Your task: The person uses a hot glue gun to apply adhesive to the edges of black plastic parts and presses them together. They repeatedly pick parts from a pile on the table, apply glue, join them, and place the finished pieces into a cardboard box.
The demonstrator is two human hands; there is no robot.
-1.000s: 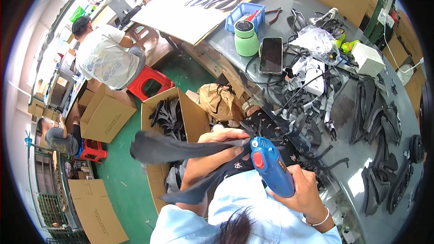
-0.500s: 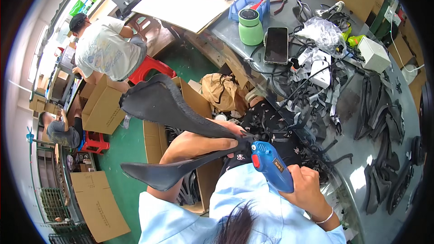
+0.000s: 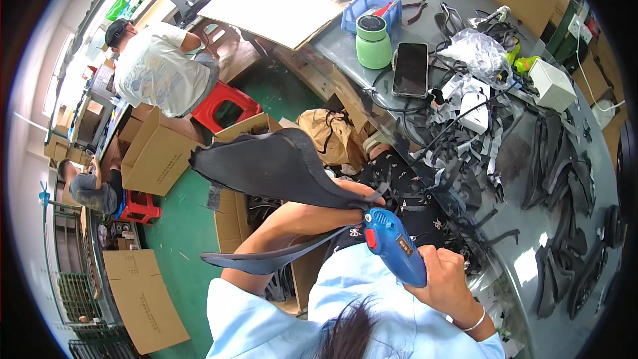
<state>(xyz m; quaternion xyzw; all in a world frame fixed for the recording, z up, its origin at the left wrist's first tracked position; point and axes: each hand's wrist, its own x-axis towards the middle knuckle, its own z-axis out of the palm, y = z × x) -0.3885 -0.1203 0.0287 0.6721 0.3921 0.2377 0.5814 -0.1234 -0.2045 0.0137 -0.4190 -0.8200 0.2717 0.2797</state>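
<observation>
My left hand (image 3: 342,198) has its fingers closed on a dark curved piece (image 3: 272,163), gripping it at its right end, thumb on top. My right hand (image 3: 446,279) has its fingers wrapped tight round the handle of a blue glue gun (image 3: 393,244); the nozzle points up-left and sits just beside the gripped end of the piece.

The piece is black, broad and shell-shaped. It is held in the air over my lap, left of the desk (image 3: 531,239). A thin dark strip (image 3: 279,256) trails from it below my forearm.

An open brown carton (image 3: 234,134) stands on the green floor under the piece. A flat carton (image 3: 143,299) lies at lower left, with print too small to read. On the desk stand a white box (image 3: 551,84), a green jar (image 3: 373,41), a blue tray (image 3: 372,6) and a phone (image 3: 411,70). Further black pieces (image 3: 565,166) lie at the right.
</observation>
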